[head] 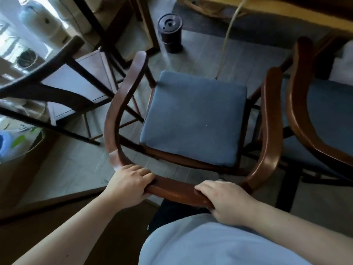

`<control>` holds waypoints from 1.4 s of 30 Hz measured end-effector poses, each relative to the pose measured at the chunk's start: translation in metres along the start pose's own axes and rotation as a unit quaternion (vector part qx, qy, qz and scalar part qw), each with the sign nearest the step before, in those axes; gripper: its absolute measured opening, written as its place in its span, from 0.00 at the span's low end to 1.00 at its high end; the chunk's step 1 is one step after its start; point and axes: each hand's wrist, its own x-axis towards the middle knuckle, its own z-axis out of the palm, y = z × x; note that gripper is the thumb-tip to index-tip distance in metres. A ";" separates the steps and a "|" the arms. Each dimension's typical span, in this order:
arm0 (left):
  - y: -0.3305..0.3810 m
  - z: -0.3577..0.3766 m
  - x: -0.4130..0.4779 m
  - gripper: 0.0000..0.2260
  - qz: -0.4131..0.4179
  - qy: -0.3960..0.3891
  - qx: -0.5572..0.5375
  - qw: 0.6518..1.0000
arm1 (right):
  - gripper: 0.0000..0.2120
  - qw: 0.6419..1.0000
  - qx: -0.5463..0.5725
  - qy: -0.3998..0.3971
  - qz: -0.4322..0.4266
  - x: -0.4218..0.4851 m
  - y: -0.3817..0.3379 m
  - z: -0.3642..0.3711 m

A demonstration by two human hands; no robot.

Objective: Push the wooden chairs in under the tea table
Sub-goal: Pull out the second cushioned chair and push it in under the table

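Observation:
A brown wooden chair (122, 96) with a curved armrest rail and a blue seat cushion (194, 117) stands right in front of me. My left hand (129, 185) grips the rear of the rail on its left side. My right hand (227, 199) grips the same rail further right. The tea table (298, 14) shows as a light wooden edge along the top right, beyond the chair's front. A second wooden chair (298, 104) with a blue seat stands close on the right, partly under the table.
A darker chair (47, 87) with a pale seat stands to the left. A black cylindrical container (170, 33) sits on the tiled floor ahead of the chair. A pale cord (227, 37) hangs from the table. A cardboard box (23, 146) lies at the far left.

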 end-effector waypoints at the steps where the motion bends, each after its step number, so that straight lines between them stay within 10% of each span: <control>1: -0.002 0.001 0.000 0.15 0.014 0.007 -0.006 1.000 | 0.24 1.000 -0.009 0.003 0.006 0.001 -0.001 0.001; 13: -0.038 0.018 0.015 0.08 0.166 0.070 -0.038 0.983 | 0.24 0.979 -0.001 0.180 0.097 0.002 -0.028 0.011; 42: -0.081 -0.042 0.146 0.15 0.168 0.144 0.018 0.975 | 0.16 0.968 -0.029 0.193 0.158 0.066 0.054 -0.089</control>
